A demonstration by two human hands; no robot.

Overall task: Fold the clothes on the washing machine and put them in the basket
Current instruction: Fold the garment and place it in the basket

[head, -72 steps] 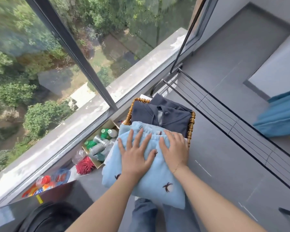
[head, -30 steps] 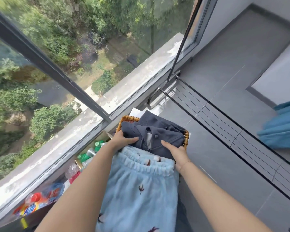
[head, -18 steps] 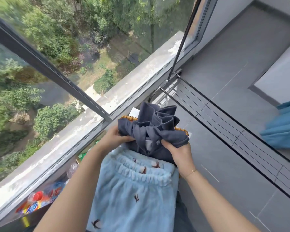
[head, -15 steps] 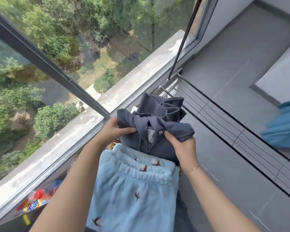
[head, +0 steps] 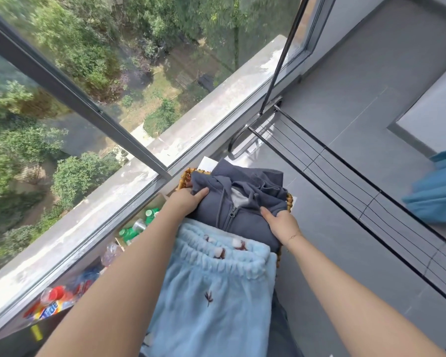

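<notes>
Both hands, left hand (head: 184, 202) and right hand (head: 281, 222), grasp the folded hoodie (head: 242, 202) with curled fingers over the basket (head: 184, 179)

Bare forearms, thin wrist bracelet (head: 292, 236)

Hoodie (head: 245, 217) in basket (head: 184, 177), fleece trousers (head: 214, 292) before it, bottles (head: 137, 225) left, seemingly boxed

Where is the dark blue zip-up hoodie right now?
The hoodie sits mid-frame in the wicker basket, held by the left hand and right hand, beyond the light blue fleece.
</notes>
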